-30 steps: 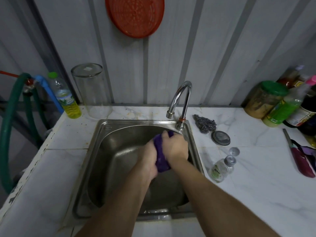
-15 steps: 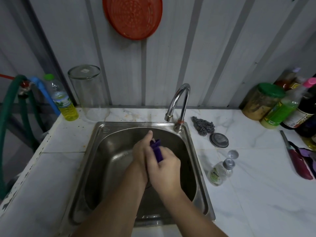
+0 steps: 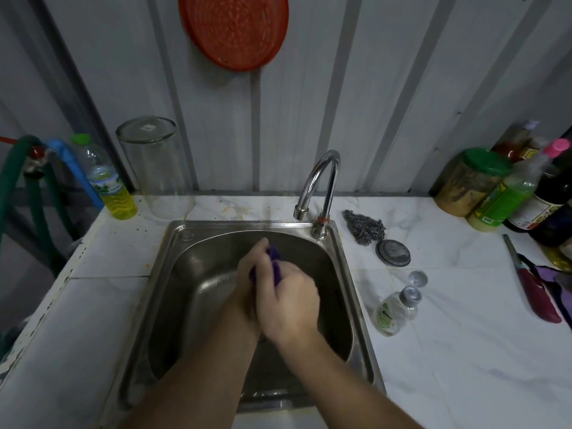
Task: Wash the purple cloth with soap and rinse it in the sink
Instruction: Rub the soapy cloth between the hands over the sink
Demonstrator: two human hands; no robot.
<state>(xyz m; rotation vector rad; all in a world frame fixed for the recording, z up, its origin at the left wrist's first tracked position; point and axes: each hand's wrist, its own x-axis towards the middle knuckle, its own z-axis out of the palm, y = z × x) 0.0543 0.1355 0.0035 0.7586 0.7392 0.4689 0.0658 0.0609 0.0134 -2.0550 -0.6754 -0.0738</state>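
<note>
The purple cloth [image 3: 275,265] is bunched up between both hands over the middle of the steel sink [image 3: 167,292]. My right hand [image 3: 286,300] lies on top, fingers closed around the cloth. My left hand [image 3: 251,267] grips it from underneath and the far side, mostly hidden by the right. Only a small fold of the cloth shows. The curved tap [image 3: 318,184] stands behind the sink; no water stream is visible. A small clear soap bottle [image 3: 393,311] lies on the counter right of the sink, its cap [image 3: 417,278] off beside it.
A steel scourer [image 3: 365,226] and round metal lid [image 3: 393,252] sit right of the tap. Jars and sauce bottles [image 3: 501,190] crowd the back right corner; a red-handled tool [image 3: 532,286] lies near them. A glass jar [image 3: 154,168] and yellow-liquid bottle [image 3: 108,181] stand back left.
Both hands have shifted left from under the tap toward the sink's middle, and the right hand has slid over the left, covering more of the cloth.
</note>
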